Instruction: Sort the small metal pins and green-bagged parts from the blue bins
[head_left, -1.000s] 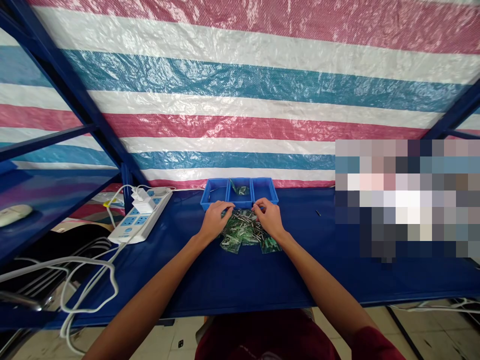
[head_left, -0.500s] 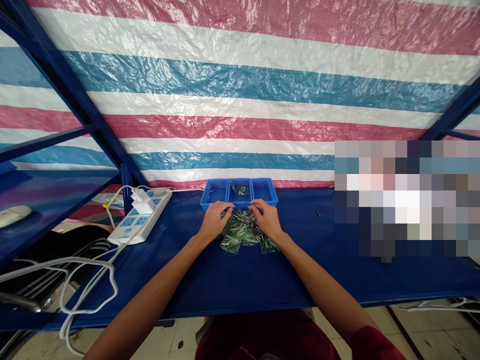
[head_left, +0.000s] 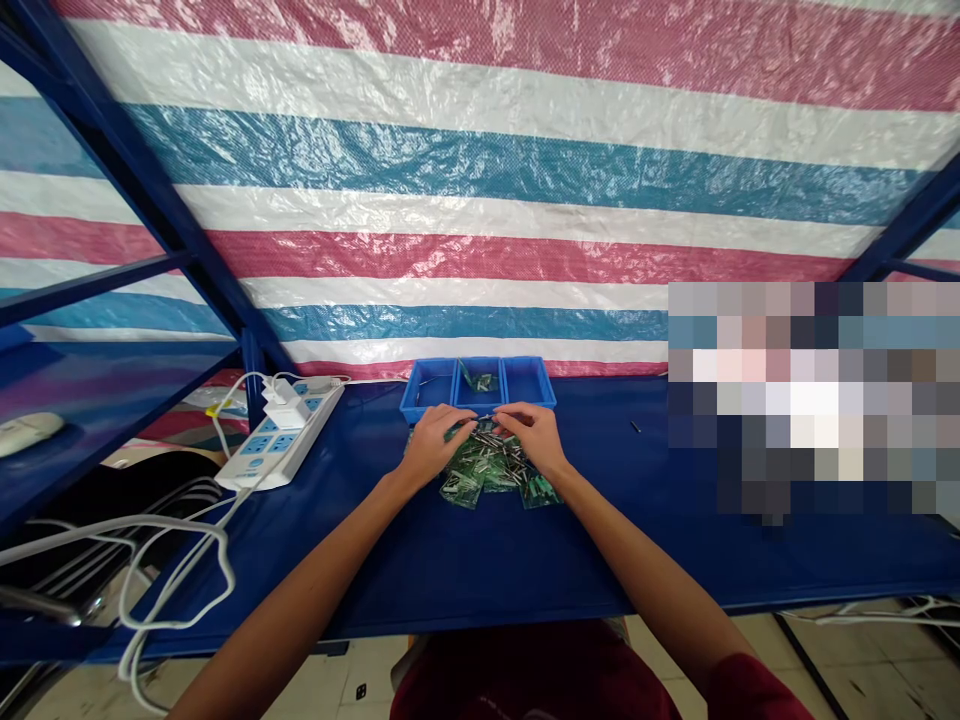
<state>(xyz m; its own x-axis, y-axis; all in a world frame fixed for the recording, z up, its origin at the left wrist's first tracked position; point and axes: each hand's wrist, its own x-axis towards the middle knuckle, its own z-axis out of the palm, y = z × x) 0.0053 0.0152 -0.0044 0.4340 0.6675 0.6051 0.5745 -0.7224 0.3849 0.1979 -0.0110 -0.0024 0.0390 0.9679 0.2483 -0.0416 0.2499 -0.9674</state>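
Note:
My left hand point(head_left: 437, 442) and my right hand point(head_left: 534, 436) face each other in front of a blue three-section tray point(head_left: 453, 410). A small slim metallic piece point(head_left: 485, 417) spans the gap between their fingertips. Both hands look pinched on its ends, though its exact kind is too small to tell. Below the fingers lies a pile of short silvery and dark metal pins point(head_left: 491, 468). Several green-tinted clear plastic bags point(head_left: 460, 488) lie under and around the pins. One similar bag point(head_left: 482, 381) sits in the tray's middle section; the left section holds a thin piece.
A white power strip point(head_left: 304, 436) with a plugged-in adapter point(head_left: 285, 402) lies at left, its white cables point(head_left: 225, 560) looping over the blue table edge. One dark pin point(head_left: 636, 426) lies to the right. Striped sheeting point(head_left: 480, 250) hangs behind. The far right is blurred out.
My hands have come closer together, fingertips nearly meeting above the pile. The small metallic piece now shows between them. The tray and bags stay put.

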